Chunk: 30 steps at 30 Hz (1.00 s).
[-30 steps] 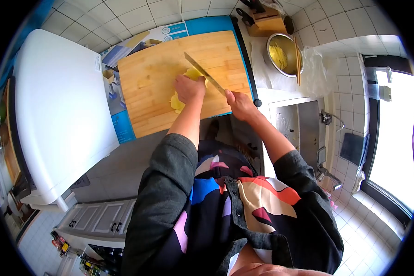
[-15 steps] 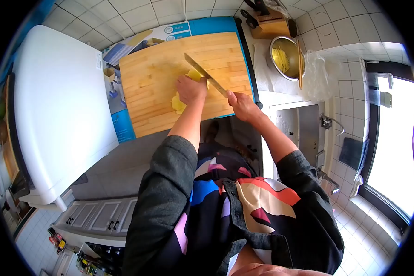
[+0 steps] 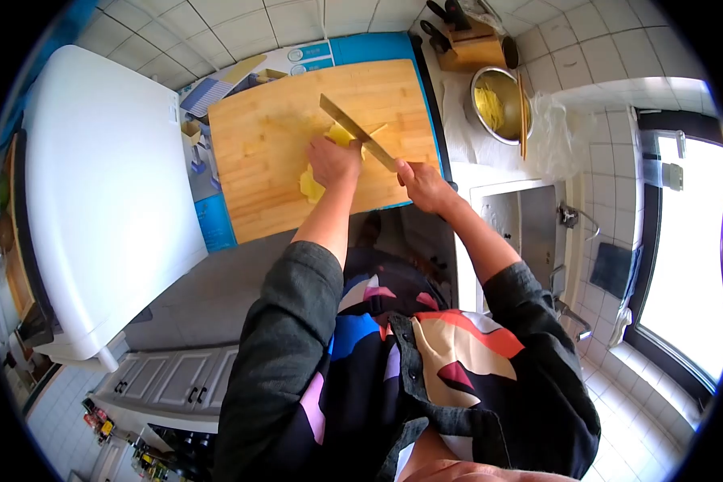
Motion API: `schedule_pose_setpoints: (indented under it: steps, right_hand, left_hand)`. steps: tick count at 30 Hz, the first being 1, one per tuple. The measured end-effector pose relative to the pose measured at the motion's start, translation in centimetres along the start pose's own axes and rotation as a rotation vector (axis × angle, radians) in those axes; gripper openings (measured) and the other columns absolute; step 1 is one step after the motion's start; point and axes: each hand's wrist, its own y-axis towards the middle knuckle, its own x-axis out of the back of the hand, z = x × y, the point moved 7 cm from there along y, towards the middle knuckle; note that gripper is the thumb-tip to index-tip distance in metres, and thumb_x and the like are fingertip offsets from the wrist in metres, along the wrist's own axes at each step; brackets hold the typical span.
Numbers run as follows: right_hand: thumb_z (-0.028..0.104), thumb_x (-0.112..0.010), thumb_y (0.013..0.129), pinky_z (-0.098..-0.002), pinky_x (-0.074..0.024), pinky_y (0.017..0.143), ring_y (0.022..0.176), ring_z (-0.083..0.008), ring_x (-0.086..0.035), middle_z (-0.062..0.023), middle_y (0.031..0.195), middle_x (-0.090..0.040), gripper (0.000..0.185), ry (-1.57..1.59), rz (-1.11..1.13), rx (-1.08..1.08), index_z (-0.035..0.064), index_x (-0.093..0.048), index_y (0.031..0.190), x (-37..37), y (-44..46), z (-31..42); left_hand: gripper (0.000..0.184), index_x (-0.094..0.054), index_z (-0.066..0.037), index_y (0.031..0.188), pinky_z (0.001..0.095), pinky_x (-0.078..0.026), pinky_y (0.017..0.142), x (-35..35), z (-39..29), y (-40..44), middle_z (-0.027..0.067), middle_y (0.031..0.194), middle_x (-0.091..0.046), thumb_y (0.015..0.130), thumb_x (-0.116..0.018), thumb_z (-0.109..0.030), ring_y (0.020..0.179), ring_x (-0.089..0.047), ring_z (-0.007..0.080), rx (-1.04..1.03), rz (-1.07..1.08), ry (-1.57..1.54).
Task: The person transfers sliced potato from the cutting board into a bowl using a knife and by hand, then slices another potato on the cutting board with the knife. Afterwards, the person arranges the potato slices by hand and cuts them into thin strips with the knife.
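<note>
On a wooden cutting board (image 3: 257, 161), my left hand (image 3: 334, 161) presses down with curled fingers on a stack of yellow potato slices (image 3: 339, 134), partly hidden beneath it. My right hand (image 3: 422, 185) grips the handle of a kitchen knife (image 3: 349, 127); its long blade slants up and left, right beside my left fingertips. A thin potato strip (image 3: 379, 128) sticks out on the right side of the blade. More potato slices (image 3: 309, 186) lie loose by my left wrist.
Right of the board stands a metal bowl (image 3: 472, 100) holding yellow shreds, with chopsticks (image 3: 524, 120) along its right side. Behind it is a knife block (image 3: 478, 53). A sink (image 3: 538, 221) lies at right, and a large white appliance (image 3: 112, 193) borders the left.
A thin potato strip now shows to the right of the blade. Both hands and the knife stay in almost the same place.
</note>
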Motion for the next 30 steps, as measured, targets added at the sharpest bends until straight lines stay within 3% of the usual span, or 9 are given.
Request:
schedule_pose_setpoints:
  steps: [2,4,9,14,30]
  right_hand:
    - [0.045,-0.028,0.096,-0.0506,-0.0414,0.079,0.092,-0.0466,-0.053,-0.0309,0.087,-0.058,0.055,-0.036,-0.002,0.017,-0.0011,-0.058,0.092,-0.7,0.3,-0.5]
    - [0.044,-0.028,0.096,-0.0514,-0.0416,0.075,0.089,-0.0473,-0.053,-0.0302,0.087,-0.058,0.053,-0.162,-0.140,0.165,0.0000,-0.059,0.091,-1.3,0.7,0.4]
    - [0.043,-0.029,0.096,-0.0516,-0.0424,0.076,0.089,-0.0481,-0.053,-0.0298,0.089,-0.058,0.052,-0.153,-0.119,0.185,0.0003,-0.059,0.092,-1.0,0.4,1.0]
    - [0.046,-0.028,0.096,-0.0494,-0.0420,0.081,0.094,-0.0469,-0.053,-0.0310,0.092,-0.058,0.056,-0.115,-0.077,0.048,-0.0004,-0.060,0.095,-1.1,0.5,0.2]
    - [0.047,-0.030,0.095,-0.0503,-0.0417,0.077,0.087,-0.0484,-0.053,-0.0311,0.084,-0.058,0.058,-0.107,-0.116,0.110,-0.0029,-0.057,0.085,-0.2,-1.4,0.9]
  left_hand:
    - [0.044,-0.050,-0.004,0.096,0.0428,-0.045,0.081,-0.2,0.2,0.0,0.0130,0.102,-0.051,0.069,-0.073,-0.031,0.099,-0.052,0.0310,-0.006,0.004,-0.003]
    - [0.044,-0.050,-0.004,0.096,0.0431,-0.045,0.081,0.0,0.3,0.4,0.0131,0.102,-0.051,0.069,-0.072,-0.031,0.099,-0.052,0.0313,-0.004,-0.011,-0.014]
    - [0.041,-0.049,-0.004,0.093,0.0433,-0.045,0.080,0.1,0.3,0.2,0.0144,0.099,-0.051,0.070,-0.070,-0.030,0.097,-0.052,0.0323,-0.037,0.018,-0.055]
    - [0.040,-0.049,-0.003,0.093,0.0436,-0.045,0.080,0.1,1.2,1.0,0.0155,0.099,-0.050,0.069,-0.069,-0.029,0.096,-0.052,0.0333,-0.104,0.020,-0.094]
    - [0.050,-0.053,0.001,0.098,0.0435,-0.045,0.083,0.3,0.5,0.5,0.0188,0.104,-0.053,0.069,-0.072,-0.035,0.099,-0.054,0.0354,-0.052,0.009,-0.039]
